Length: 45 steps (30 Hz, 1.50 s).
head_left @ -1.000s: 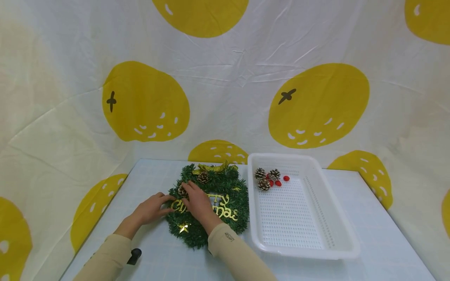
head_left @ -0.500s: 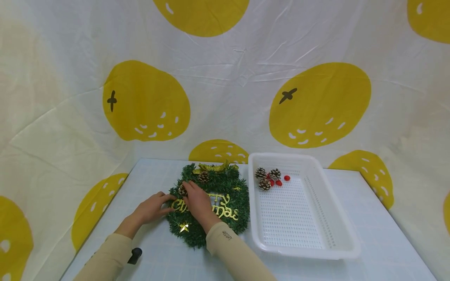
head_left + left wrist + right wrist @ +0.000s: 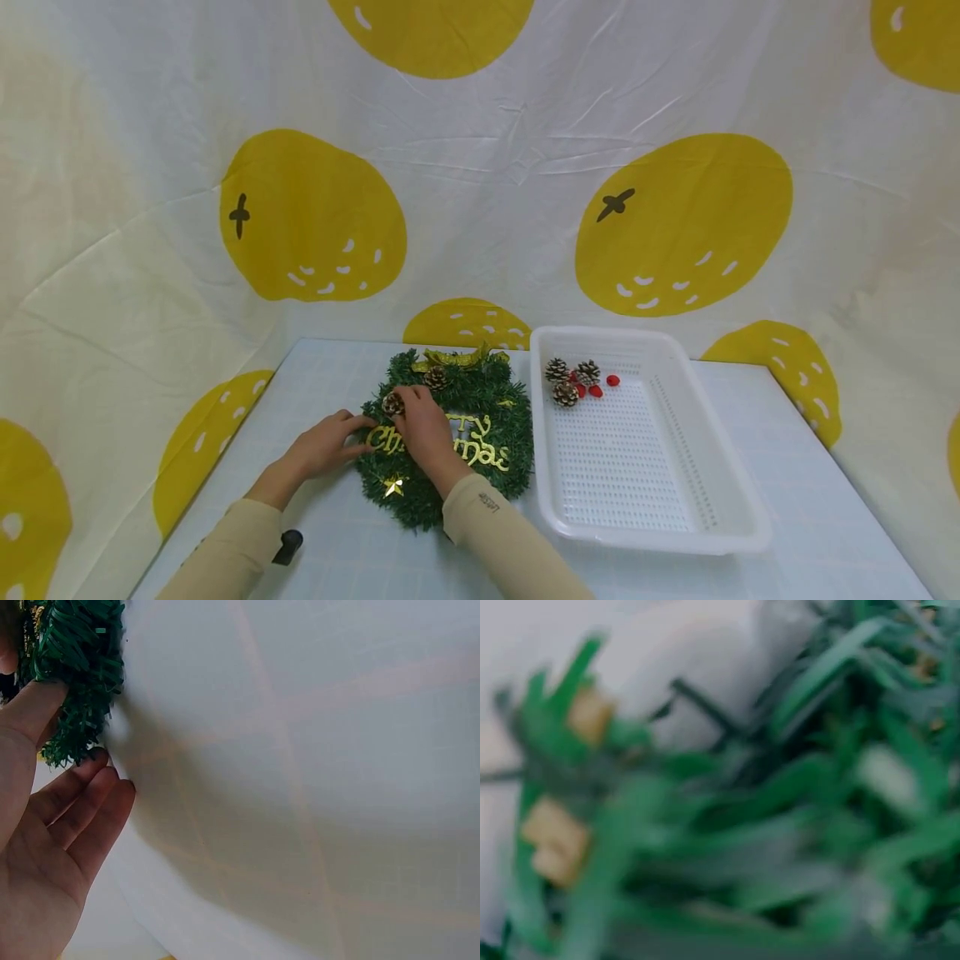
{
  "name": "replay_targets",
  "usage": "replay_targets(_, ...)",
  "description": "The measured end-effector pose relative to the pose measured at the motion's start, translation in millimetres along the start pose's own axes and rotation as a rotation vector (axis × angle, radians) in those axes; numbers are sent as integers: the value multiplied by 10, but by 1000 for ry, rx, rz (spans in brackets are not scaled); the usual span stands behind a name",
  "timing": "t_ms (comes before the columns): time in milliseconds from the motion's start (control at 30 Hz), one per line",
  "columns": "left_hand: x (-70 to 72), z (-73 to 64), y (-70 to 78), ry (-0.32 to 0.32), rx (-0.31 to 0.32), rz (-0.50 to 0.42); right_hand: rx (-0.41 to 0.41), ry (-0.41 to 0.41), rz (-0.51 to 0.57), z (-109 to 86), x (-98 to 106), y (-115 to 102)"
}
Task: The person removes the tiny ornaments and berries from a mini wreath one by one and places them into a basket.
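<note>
A green tinsel wreath (image 3: 450,492) with gold "Christmas" lettering (image 3: 483,454) and a gold star (image 3: 393,485) lies flat on the table. At its left edge my left hand (image 3: 322,446) holds the rim; in the left wrist view the thumb (image 3: 37,709) lies over the greenery and the fingers (image 3: 90,817) reach under its edge. My right hand (image 3: 426,429) crosses the wreath and pinches a frosted pine cone (image 3: 392,404) at its upper left. Another pine cone (image 3: 435,378) sits higher, by a gold ribbon bow (image 3: 457,358). Blurred greenery (image 3: 727,825) fills the right wrist view.
A white plastic basket (image 3: 727,492) stands right beside the wreath. Several pine cones (image 3: 566,394) and red berries (image 3: 596,391) are grouped at its back left. A small black object (image 3: 288,547) lies near my left sleeve. A fruit-print cloth (image 3: 495,225) hangs behind the table.
My right hand has shifted slightly to the right at the pine cone, and more of the cone shows now. The left hand has stayed at the wreath's edge.
</note>
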State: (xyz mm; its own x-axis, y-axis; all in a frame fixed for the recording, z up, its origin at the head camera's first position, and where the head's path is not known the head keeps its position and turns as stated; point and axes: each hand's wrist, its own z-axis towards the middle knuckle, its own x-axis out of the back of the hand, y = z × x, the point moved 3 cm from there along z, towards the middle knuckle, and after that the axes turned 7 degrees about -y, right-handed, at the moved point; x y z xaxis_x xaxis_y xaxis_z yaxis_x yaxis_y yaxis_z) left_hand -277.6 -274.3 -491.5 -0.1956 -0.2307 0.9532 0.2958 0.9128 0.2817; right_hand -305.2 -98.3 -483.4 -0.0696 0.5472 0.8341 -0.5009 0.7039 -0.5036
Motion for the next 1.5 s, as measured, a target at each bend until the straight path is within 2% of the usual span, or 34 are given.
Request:
replay_targets(200,21,8,12,7,-5,12,-13,13,138,1,33,4)
replay_targets(400,49,11,36,6,-9,14,-48,35,290,-21,220,-31)
replay_targets(500,64,5,42,2,-10,10,-51,52,313,-22,328,-31)
replay_targets(633,74,-2,37,1,-14,8,-11,83,305,-16,460,-27)
replay_targets(867,57,-13,11,-1,-5,-4,33,153,372,7,716,-38)
replay_targets(1100,18,-8,-17,-4,-3,-3,-18,143,456,69,961,-49)
replay_targets(1300,11,-10,-6,-3,-10,-3,-10,161,410,116,1242,-26)
replay_targets(1500,26,-15,18,7,-26,-7,-33,202,335,126,1503,96)
